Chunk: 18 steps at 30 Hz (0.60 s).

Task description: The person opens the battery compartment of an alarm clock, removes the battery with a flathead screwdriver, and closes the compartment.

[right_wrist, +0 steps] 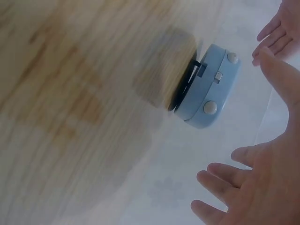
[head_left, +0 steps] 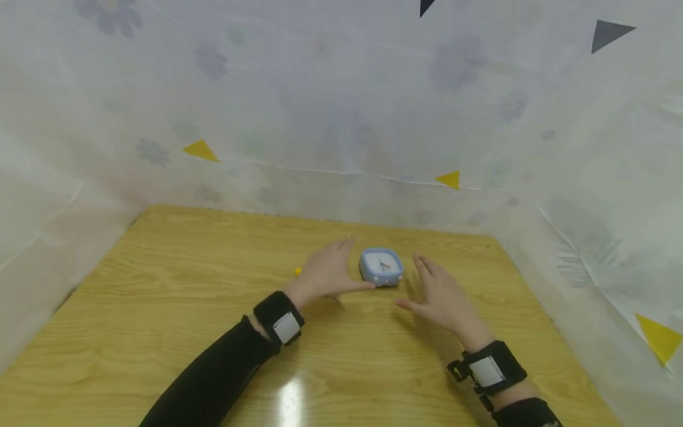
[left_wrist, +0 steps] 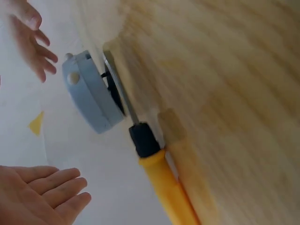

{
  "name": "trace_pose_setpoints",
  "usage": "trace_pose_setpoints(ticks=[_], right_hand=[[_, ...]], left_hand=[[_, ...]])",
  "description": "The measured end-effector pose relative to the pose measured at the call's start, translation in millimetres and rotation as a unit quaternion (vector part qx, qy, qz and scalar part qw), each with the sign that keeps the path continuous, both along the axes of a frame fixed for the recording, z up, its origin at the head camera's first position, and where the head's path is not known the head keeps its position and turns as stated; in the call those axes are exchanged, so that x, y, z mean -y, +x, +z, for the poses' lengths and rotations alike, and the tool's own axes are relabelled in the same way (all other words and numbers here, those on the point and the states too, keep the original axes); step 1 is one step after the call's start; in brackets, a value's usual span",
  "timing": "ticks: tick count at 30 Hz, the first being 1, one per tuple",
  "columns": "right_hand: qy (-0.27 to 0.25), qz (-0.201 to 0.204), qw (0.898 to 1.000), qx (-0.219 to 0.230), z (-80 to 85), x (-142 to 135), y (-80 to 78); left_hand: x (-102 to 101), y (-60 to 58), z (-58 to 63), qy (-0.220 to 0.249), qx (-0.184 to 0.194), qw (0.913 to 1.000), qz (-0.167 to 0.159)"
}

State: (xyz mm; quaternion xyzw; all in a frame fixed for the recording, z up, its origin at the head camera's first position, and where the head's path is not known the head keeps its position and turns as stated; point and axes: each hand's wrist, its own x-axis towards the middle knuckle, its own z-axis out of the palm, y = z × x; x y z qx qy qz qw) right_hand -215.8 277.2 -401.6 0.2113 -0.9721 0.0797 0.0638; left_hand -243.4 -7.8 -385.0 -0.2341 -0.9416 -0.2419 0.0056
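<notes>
A small blue alarm clock point(head_left: 381, 267) with a white face lies on the wooden table, face up, between the two hands. To its left is my left hand point(head_left: 326, 271), fingers spread and thumb stretched along the clock's near side; the palm holds nothing. My right hand point(head_left: 440, 296) is on the clock's right, likewise spread, with a gap to the clock in the right wrist view. A screwdriver point(left_wrist: 169, 190) with a yellow handle, black collar and metal shaft lies on the table beneath the left hand, which mostly hides it in the head view.
The wooden table point(head_left: 213, 356) has a pale, flower-patterned curtain point(head_left: 341, 107) behind it and at its sides. Yellow triangles point(head_left: 201, 150) and dark ones point(head_left: 610, 34) are on the curtain. A black strap point(head_left: 278, 318) goes round each wrist.
</notes>
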Motion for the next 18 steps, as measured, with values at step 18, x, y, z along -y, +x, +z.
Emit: trace_pose_setpoints(ticks=[18], right_hand=[[-0.031,0.002,0.998,0.051,-8.5,12.1,-19.3]], left_hand=[[-27.1,-28.5,-24.3,0.060,0.052,0.9963,-0.032]])
